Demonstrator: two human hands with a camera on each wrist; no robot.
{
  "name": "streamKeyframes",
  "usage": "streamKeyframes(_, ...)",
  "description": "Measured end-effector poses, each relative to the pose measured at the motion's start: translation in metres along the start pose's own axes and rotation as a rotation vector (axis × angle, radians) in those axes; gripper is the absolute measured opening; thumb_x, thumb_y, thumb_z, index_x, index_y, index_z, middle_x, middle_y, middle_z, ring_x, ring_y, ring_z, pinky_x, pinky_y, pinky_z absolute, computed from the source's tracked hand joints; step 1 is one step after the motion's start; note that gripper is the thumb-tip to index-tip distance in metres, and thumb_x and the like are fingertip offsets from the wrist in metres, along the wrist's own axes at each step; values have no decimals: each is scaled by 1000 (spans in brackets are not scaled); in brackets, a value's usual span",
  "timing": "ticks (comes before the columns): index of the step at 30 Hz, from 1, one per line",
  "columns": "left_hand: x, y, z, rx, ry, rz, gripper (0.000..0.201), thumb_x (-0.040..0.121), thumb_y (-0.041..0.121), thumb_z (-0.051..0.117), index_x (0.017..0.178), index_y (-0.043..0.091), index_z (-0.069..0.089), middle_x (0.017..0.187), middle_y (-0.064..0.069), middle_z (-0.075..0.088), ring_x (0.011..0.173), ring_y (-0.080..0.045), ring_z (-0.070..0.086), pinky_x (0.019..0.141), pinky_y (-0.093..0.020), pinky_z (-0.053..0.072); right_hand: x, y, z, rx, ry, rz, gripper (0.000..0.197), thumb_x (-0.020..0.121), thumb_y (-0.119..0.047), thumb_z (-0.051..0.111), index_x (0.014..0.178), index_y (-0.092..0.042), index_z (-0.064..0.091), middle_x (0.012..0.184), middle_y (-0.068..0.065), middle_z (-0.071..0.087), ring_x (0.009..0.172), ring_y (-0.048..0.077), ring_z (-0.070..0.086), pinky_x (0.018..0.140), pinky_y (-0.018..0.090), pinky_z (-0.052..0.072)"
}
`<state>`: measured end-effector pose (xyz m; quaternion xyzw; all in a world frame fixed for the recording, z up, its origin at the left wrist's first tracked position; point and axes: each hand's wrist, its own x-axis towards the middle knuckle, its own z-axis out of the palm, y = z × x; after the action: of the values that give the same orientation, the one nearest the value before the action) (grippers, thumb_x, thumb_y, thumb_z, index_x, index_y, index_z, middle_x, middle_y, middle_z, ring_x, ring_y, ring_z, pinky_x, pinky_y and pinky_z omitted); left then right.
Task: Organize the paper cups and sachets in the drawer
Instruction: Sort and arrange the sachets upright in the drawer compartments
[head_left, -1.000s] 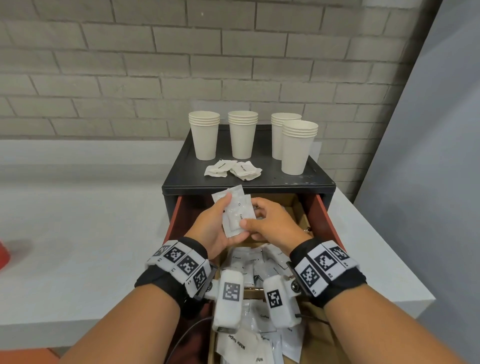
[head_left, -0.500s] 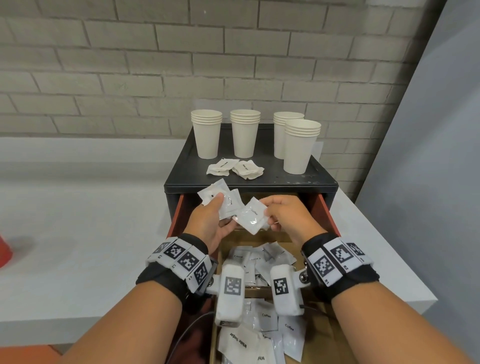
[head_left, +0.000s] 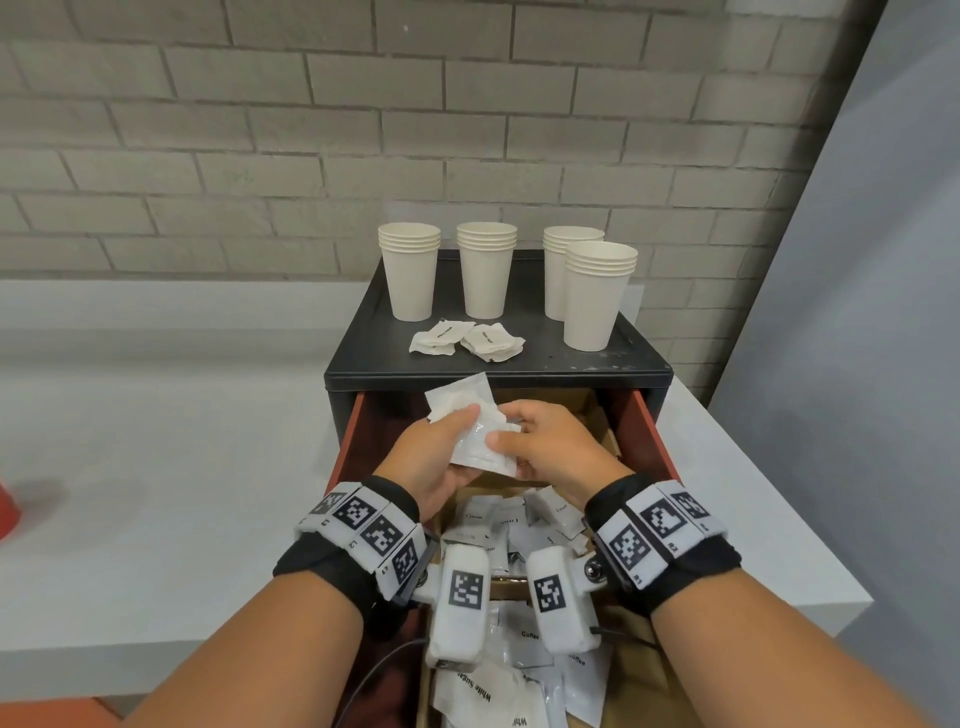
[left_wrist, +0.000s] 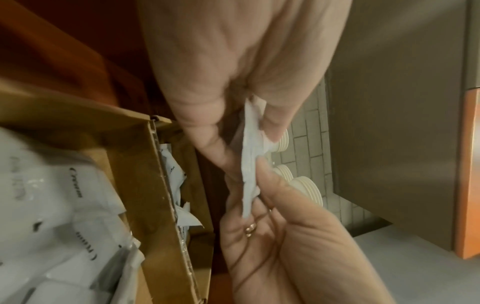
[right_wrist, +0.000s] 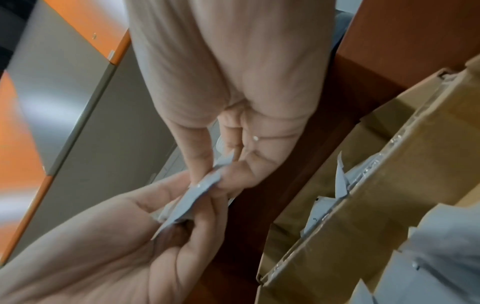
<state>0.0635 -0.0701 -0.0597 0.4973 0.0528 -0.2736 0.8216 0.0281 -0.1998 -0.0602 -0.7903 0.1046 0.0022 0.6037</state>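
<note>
Both hands met over the open drawer (head_left: 647, 431). The left hand (head_left: 431, 457) pinched a small stack of white sachets (head_left: 480, 441) between thumb and fingers, and the right hand (head_left: 545, 447) pinched the same stack at its near edge, probably squaring the packets so they would go in as one neat bundle. More loose sachets (head_left: 519, 525) lay in the cardboard box (left_wrist: 145, 164) inside the drawer. The paper cups (head_left: 485, 270) stood in stacks along the cabinet top's far edge, out of the way.
</note>
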Motion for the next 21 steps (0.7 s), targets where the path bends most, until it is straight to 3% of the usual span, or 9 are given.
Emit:
streamKeyframes(3, 0, 5, 0, -139, 55, -14, 32, 96, 18, 50, 126, 8, 47, 121, -16, 60, 104, -29, 62, 71, -39, 54, -1, -4, -7, -34, 62, -10, 23, 88, -7, 61, 109, -15, 64, 103, 10, 64, 68, 14, 55, 46, 16, 44)
streamKeyframes(5, 1, 7, -3, -170, 119, -10, 30, 96, 21, 51, 124, 11, 48, 120, -14, 61, 106, -27, 61, 63, -34, 52, -1, -4, -17, -22, 117, 16, 21, 90, -6, 57, 108, -12, 65, 93, 7, 63, 58, 9, 47, 42, 14, 37)
streamKeyframes(8, 4, 5, -5, -32, 155, 19, 26, 96, 26, 50, 119, 13, 50, 109, -11, 64, 92, -20, 61, 52, -22, 46, 4, 2, -26, 59, 234, 96, 26, 92, -5, 56, 116, -7, 62, 81, 5, 61, 59, 9, 48, 51, 16, 43)
streamKeyframes(11, 6, 2, -5, 29, 174, 29, 20, 96, 22, 51, 114, 13, 51, 95, -6, 63, 77, -13, 57, 40, -15, 41, 6, 4, -23, 169, 239, 160, 42, 91, -11, 59, 132, -6, 49, 87, 6, 61, 70, 11, 56, 63, 19, 51)
streamKeyframes(13, 6, 2, -4, 67, 159, 29, 21, 95, 17, 52, 115, 12, 51, 97, -8, 64, 78, -14, 59, 39, -14, 42, 6, 2, -17, 163, 161, 154, 45, 91, -19, 61, 133, -9, 48, 95, 4, 61, 76, 11, 58, 62, 18, 51)
streamKeyframes(16, 5, -1, -3, 138, 89, 34, 22, 95, 13, 51, 117, 10, 52, 96, -9, 65, 77, -14, 60, 42, -14, 44, 3, -2, -5, 61, 49, 74, 34, 89, -15, 62, 123, -12, 58, 95, 6, 64, 68, 8, 58, 52, 16, 46)
streamKeyframes(21, 5, 3, -5, 33, 133, 54, 19, 97, 26, 48, 104, 9, 55, 92, -11, 66, 75, -16, 62, 53, -18, 47, 0, -11, -9, -28, 115, -1, 26, 89, 0, 54, 108, -16, 64, 94, 7, 66, 57, 6, 53, 49, 14, 44)
